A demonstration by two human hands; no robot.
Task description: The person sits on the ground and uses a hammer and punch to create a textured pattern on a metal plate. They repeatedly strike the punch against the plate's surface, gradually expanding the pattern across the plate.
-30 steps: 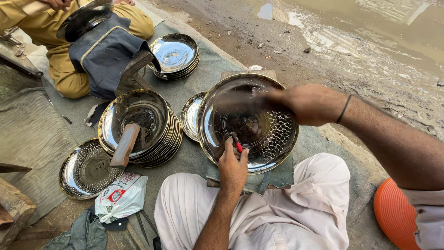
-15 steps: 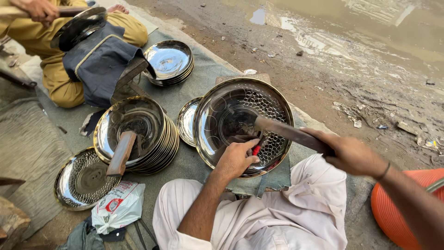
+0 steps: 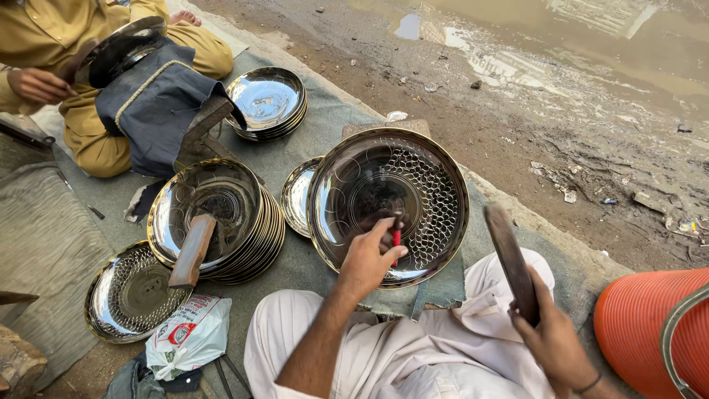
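Head view: left hand (image 3: 373,255) pinches red punch (image 3: 396,238) on plate (image 3: 436,185); right hand (image 3: 550,340) grips bar (image 3: 508,255).

Glossy, dimple-patterned metal plate (image 3: 413,185), matt dark wooden bat (image 3: 509,258), rough grey cloth mat (image 3: 310,133).

Soft, even daylight, sharp overall; bright glare on the steel plates (image 3: 388,203), slight wide-angle stretching at the edges.

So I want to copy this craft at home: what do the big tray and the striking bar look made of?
The big tray looks like polished metal, perhaps steel with a brassy rim: it mirrors the sky and carries a punched scale pattern. The striking bar in the right hand looks like dark, dull wood, though iron cannot be ruled out.
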